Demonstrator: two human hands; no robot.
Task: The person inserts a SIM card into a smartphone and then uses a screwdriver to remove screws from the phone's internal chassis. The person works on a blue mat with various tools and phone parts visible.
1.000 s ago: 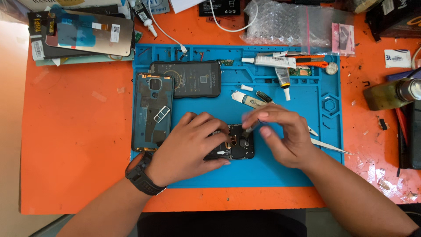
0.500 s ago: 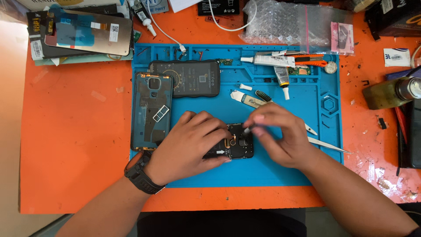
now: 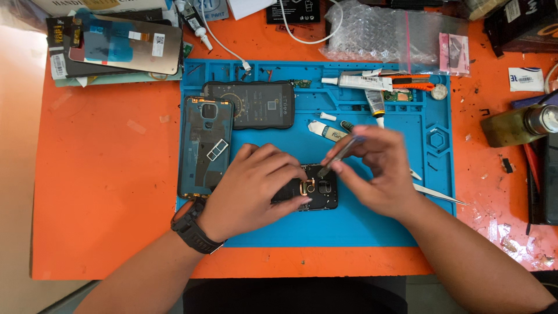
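phone screen (image 3: 125, 51) top left; bubble-wrap bag (image 3: 383, 36) top

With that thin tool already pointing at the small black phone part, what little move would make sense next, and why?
Probably lowering the tool tip the last bit onto the black phone part beside its gold ring. The right hand holds the thin tool angled down at that spot, and the left hand presses the part flat on the blue mat, so it looks steadied for fine work. Whether the tip already touches is unclear.

Bright orange tabletop (image 3: 104, 192) under even light, pale floor (image 3: 14, 174) at left.
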